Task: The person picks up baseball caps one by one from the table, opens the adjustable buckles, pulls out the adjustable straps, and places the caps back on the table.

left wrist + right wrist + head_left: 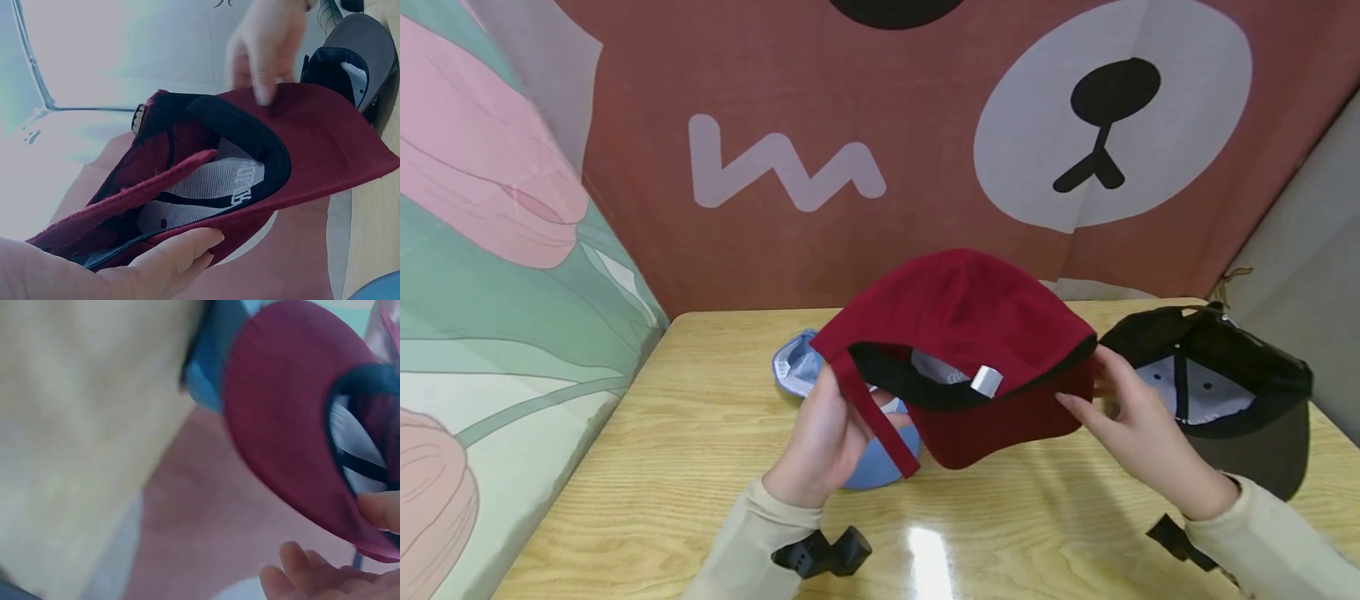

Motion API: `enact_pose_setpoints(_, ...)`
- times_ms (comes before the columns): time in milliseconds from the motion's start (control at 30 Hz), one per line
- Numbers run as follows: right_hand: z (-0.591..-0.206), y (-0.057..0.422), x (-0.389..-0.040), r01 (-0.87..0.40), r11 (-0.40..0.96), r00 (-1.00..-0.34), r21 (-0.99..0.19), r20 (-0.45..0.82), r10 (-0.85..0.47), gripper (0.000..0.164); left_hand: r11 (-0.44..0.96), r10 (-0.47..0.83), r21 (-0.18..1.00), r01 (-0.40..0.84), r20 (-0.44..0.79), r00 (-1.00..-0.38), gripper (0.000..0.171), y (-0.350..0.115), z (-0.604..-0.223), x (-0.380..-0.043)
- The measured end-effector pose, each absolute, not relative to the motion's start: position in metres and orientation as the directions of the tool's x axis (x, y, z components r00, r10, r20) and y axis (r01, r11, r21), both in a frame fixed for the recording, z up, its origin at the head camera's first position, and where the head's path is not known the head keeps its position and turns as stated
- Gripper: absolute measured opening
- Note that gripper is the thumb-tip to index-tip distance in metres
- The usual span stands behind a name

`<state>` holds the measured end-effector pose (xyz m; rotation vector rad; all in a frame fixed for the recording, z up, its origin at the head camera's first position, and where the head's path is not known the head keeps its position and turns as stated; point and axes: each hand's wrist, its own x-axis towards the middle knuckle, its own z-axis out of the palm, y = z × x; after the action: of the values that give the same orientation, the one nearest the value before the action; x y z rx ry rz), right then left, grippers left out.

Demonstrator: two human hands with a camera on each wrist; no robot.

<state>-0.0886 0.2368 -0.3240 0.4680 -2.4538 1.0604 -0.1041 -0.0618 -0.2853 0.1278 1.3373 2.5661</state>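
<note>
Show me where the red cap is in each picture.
Head: the red cap is near the centre.
Left wrist: the red cap spans the middle, reaching the right edge.
Right wrist: the red cap is at right, partly cut off.
Landmark in all three: the person's right hand.

A wood-grain table (625,483) bears a blue cap (874,469), partly hidden, and, at right, a dark cap (1255,460) showing its pale lining. Behind stands a brown backdrop (775,258) printed with an animal's muzzle and a pale zigzag; pink flowers pattern the left-hand panel (445,358).
</note>
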Motion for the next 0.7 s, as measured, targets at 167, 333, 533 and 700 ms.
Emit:
enact_pose_setpoints(167,-0.339,0.239,-0.088,-0.424,0.621,-0.887,-0.659,0.442,-0.137,0.055,-0.559,0.250,0.810,-0.178,-0.040,-0.967,0.030,-0.062,-0.284,-0.104)
enact_pose_setpoints(333,-0.347,0.239,-0.085,-0.368,0.631,-0.917,-0.682,0.380,-0.124,0.035,-0.578,0.262,0.797,-0.175,-0.021,-0.965,0.028,-0.063,-0.283,-0.103)
enact_pose_setpoints(533,-0.354,0.240,-0.083,-0.291,0.612,-0.956,-0.735,0.256,-0.147,0.006,-0.565,0.273,0.806,-0.177,-0.020,-0.962,0.028,-0.063,-0.283,-0.103)
enact_pose_setpoints(700,-0.357,0.241,-0.081,-0.271,0.589,-0.963,-0.761,0.218,-0.161,0.005,-0.534,0.309,0.830,-0.160,0.015,-0.951,0.033,-0.065,-0.284,-0.102)
